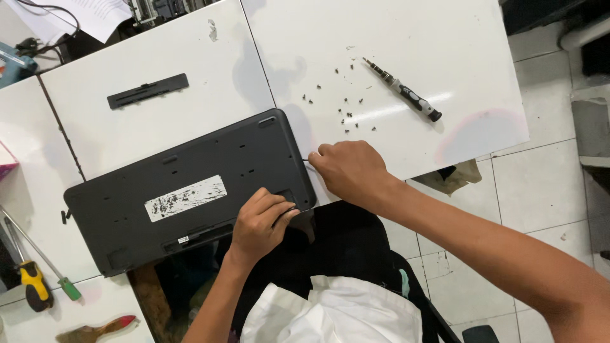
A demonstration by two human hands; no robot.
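A black keyboard [184, 184] lies face down on the white table [190, 63], a torn silver label on its back. My left hand [259, 223] presses on its near right corner, fingers curled over the edge. My right hand [348, 170] is closed around a thin metal tool whose tip pokes out toward the keyboard's right edge. Several small dark screws [346, 108] lie scattered on the table beyond my right hand. A precision screwdriver [401, 89] with a black and grey handle rests farther right.
A black battery cover [147, 91] lies at the back left. Two screwdrivers, one yellow-handled [33, 286] and one green-tipped [68, 289], sit at the left edge beside a red-handled tool [95, 330]. Papers [82, 16] and cables are at the far left. Tiled floor [540, 184] is right.
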